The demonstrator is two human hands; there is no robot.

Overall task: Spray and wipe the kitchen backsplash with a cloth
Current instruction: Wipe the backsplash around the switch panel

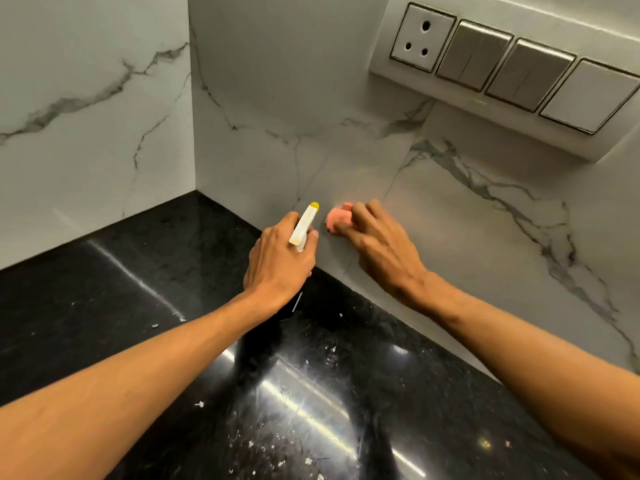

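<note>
Low on the white marble backsplash (450,209), just above the counter, a bunched pink cloth (336,220) is pressed to the tile by the right hand (384,247), whose fingers curl over it. Just beside it, the left hand (280,265) grips a spray bottle (304,225), its yellow-tipped white nozzle aimed at the wall. Below lies a glossy black stone countertop (138,306) flecked with white bits. A switch panel (512,74) with a three-pin socket (420,38) is mounted at the upper right.

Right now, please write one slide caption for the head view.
Left hand grips a spray bottle; right hand holds a pink cloth against the marble backsplash.
</note>
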